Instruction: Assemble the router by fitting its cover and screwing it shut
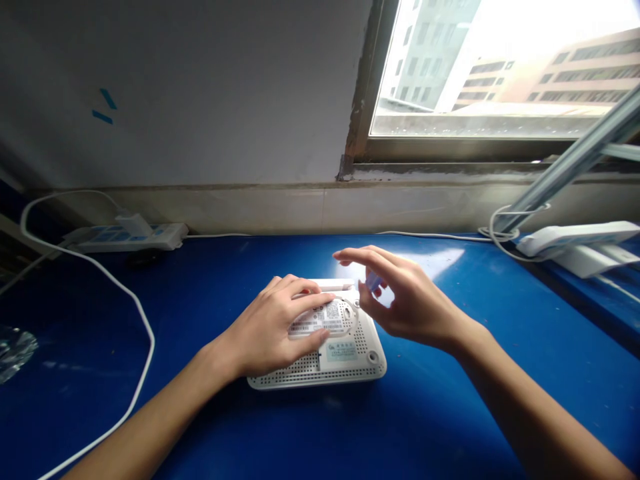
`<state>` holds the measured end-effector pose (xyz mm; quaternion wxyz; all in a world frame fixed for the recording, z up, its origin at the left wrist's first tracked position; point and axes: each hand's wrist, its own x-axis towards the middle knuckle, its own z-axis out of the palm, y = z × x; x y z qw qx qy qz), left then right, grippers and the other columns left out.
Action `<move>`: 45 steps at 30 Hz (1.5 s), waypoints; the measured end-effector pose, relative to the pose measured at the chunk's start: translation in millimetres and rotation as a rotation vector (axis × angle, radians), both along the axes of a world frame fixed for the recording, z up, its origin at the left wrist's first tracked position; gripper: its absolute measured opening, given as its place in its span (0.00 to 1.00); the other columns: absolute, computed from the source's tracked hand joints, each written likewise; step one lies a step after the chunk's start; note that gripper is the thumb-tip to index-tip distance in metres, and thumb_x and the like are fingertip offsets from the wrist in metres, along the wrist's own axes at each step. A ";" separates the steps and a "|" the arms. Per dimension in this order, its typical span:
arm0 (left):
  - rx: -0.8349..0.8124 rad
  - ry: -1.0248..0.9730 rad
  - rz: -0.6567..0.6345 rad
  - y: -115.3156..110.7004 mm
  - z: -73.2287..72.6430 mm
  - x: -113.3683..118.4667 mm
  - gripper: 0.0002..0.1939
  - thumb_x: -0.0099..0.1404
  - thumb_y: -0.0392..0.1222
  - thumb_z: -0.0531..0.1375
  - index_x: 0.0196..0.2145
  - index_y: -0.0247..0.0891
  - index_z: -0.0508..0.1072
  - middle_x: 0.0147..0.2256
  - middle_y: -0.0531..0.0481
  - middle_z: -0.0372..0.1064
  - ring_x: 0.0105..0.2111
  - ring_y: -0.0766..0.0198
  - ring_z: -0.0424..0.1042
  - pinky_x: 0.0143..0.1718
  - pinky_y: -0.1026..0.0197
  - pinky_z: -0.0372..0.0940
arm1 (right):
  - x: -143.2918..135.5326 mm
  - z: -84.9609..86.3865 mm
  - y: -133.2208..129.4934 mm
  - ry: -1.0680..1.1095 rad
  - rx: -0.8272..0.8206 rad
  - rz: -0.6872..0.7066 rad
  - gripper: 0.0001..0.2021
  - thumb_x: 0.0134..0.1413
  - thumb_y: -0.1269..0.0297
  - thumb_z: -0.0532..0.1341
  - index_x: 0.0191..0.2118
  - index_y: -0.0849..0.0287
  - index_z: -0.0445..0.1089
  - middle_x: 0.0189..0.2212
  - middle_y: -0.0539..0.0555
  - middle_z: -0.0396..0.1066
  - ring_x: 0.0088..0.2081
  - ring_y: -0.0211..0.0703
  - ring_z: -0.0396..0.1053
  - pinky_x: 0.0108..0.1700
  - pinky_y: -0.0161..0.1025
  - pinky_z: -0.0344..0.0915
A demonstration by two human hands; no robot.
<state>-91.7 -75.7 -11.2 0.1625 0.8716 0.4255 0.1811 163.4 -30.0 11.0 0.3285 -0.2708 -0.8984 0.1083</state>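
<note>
A white router (377, 343) lies with its perforated, labelled underside up on the blue table. My left hand (280, 323) rests across its left part, fingers spread over the labels and the thumb apart from the index finger. Above the router's right far corner is my right hand (405, 293), with the index finger raised and stretched out. Its thumb and curled lower fingers close around a small translucent bluish piece (373, 281), mostly hidden, whose kind I cannot make out.
A power strip (170, 235) with a white plug stands at the back left, its white cable (145, 327) looping forward. More white adapters (583, 250) lie at right beside a slanted metal bar (565, 160). Clear crumpled plastic (17, 350) lies far left.
</note>
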 end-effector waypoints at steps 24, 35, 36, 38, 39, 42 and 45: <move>0.017 -0.002 0.004 0.6 -0.6 -0.3 0.24 0.72 0.52 0.64 0.63 0.48 0.72 0.61 0.45 0.71 0.58 0.47 0.69 0.61 0.41 0.64 | 0.3 1.5 -1.3 -0.014 -0.001 0.004 0.28 0.60 0.74 0.62 0.65 0.53 0.65 0.54 0.58 0.77 0.40 0.45 0.77 0.43 0.43 0.75; 0.003 0.003 0.004 0.5 -1.3 -1.2 0.25 0.72 0.52 0.63 0.64 0.48 0.72 0.61 0.45 0.70 0.58 0.47 0.68 0.61 0.40 0.63 | -0.2 1.6 -2.0 -0.018 -0.015 -0.005 0.30 0.59 0.75 0.62 0.66 0.53 0.63 0.55 0.57 0.76 0.41 0.44 0.77 0.43 0.41 0.75; 0.001 0.004 0.005 0.4 -1.4 -1.4 0.25 0.72 0.52 0.63 0.64 0.48 0.72 0.61 0.45 0.70 0.58 0.47 0.68 0.61 0.40 0.63 | -0.4 0.5 -1.7 -0.021 0.002 -0.029 0.27 0.61 0.73 0.62 0.65 0.53 0.65 0.53 0.56 0.78 0.41 0.44 0.77 0.43 0.41 0.75; 0.000 0.005 0.004 0.1 -1.5 -1.4 0.25 0.72 0.52 0.63 0.64 0.48 0.72 0.61 0.45 0.70 0.58 0.47 0.68 0.61 0.40 0.63 | -0.9 -1.7 -0.9 -0.013 0.027 -0.068 0.23 0.66 0.71 0.61 0.63 0.51 0.67 0.50 0.55 0.79 0.40 0.44 0.78 0.43 0.41 0.74; 0.001 0.006 0.004 0.0 -1.4 -1.1 0.25 0.72 0.52 0.63 0.64 0.48 0.72 0.61 0.45 0.70 0.58 0.47 0.68 0.61 0.41 0.63 | -1.1 -2.1 -0.6 -0.003 0.029 -0.069 0.23 0.66 0.72 0.60 0.64 0.51 0.67 0.50 0.55 0.79 0.40 0.43 0.77 0.43 0.40 0.74; 0.003 0.006 0.000 -0.3 -1.3 -0.3 0.24 0.72 0.52 0.63 0.64 0.48 0.72 0.60 0.45 0.70 0.57 0.47 0.68 0.60 0.41 0.63 | -1.0 -0.3 -0.9 0.013 -0.010 -0.014 0.31 0.61 0.77 0.59 0.68 0.52 0.61 0.54 0.57 0.76 0.38 0.41 0.76 0.42 0.39 0.75; -0.004 0.007 0.003 0.2 -2.2 -0.3 0.25 0.72 0.52 0.63 0.64 0.47 0.72 0.61 0.45 0.70 0.57 0.48 0.68 0.60 0.41 0.63 | -0.7 0.4 -0.7 -0.010 -0.013 0.001 0.33 0.57 0.76 0.61 0.68 0.53 0.61 0.56 0.58 0.75 0.37 0.42 0.75 0.41 0.40 0.75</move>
